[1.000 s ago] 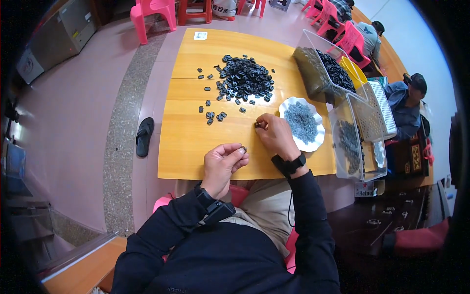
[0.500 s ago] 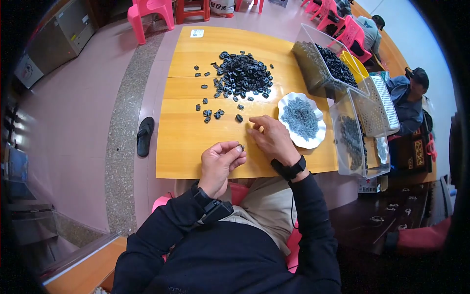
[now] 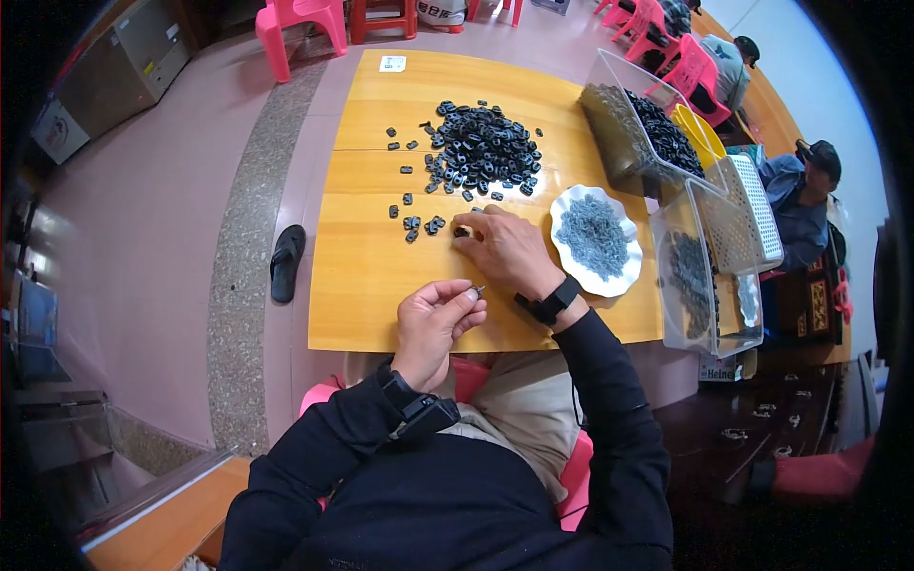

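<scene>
The left hand [image 3: 433, 319] pinches a small metal piece [image 3: 478, 289]; at one o'clock, the right hand [image 3: 505, 247] pinches a black clip [image 3: 462, 231] on the tabletop [image 3: 362, 276].

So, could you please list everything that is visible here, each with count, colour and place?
table: one, yellow wood, centre
small parts pile: many, black, far half of table
loose parts: several, black, left of right hand
plate: one, white, holds grey pieces, right of right hand
clear bins: about three, transparent, right table edge
basket: one, white, on the bins
sandal: one, black, floor left
stools: several, pink, far end
people: two, seated far right
left hand: pinches a small piece
right hand: fingertips at a black part
</scene>
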Motion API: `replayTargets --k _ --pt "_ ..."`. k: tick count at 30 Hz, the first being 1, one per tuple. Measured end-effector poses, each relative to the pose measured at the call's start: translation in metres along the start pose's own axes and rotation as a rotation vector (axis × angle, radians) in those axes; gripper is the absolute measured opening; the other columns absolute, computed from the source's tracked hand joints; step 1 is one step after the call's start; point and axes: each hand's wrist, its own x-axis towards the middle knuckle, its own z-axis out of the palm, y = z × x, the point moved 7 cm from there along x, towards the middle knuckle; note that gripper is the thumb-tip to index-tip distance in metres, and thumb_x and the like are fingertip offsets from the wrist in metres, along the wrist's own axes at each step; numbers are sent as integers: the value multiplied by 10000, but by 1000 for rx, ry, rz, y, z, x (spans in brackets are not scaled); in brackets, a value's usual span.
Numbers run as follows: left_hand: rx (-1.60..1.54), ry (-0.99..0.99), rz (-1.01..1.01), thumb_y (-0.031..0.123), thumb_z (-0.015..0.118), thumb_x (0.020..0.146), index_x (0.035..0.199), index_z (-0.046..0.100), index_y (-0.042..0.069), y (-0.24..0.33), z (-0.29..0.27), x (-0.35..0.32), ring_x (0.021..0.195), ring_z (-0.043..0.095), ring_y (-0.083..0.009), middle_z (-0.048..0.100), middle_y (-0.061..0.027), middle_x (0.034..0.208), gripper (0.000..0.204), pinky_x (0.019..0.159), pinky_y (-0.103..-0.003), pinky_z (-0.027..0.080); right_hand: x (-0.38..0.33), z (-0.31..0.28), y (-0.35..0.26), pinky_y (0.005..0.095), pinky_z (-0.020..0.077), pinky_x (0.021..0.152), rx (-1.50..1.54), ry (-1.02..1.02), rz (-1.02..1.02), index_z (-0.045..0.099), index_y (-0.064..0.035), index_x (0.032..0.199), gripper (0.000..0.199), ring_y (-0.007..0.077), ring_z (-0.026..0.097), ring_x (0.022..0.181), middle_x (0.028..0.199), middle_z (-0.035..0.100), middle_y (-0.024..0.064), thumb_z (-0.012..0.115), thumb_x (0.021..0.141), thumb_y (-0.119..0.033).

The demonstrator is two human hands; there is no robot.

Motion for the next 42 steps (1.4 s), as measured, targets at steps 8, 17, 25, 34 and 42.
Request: replayTargets --k 8,17,25,34,42 --pt "16 -9 3 16 598 884 993 593 -12 1 0 -1 803 647 -148 647 -87 908 112 728 -253 561 -10 3 7 405 481 727 -14 85 -17 685 -66 917 195 322 612 829 852 627 135 617 820 -220" --pt "29 -23 8 9 596 884 995 592 -23 0 2 -1 793 651 -145 648 -94 908 115 712 -244 567 -66 8 36 215 471 545 915 88 201 638 41 952 185 69 565 607 729 619 11 702 811 -60" --pt "61 -28 -3 12 597 883 993 591 -11 -2 3 -2 797 647 -143 648 -92 917 112 719 -242 564 -100 13 43 217 505 573 1195 58 354 590 53 1146 320 83 575 618 809 624 30 664 845 -30" --pt "95 -15 -18 13 594 885 1016 579 -26 -3 1 0 814 655 -156 648 -109 930 137 727 -245 569 -104 30 44 271 561 717 1389 13 321 548 48 1196 343 151 653 778 923 640 68 628 866 -2" --pt "118 -18 -42 21 605 884 1049 592 -44 -2 4 -1 800 658 -135 659 -109 930 178 717 -226 561 -105 30 42 263 561 731 1480 -8 325 559 56 1149 321 156 665 824 974 656 92 645 840 29"
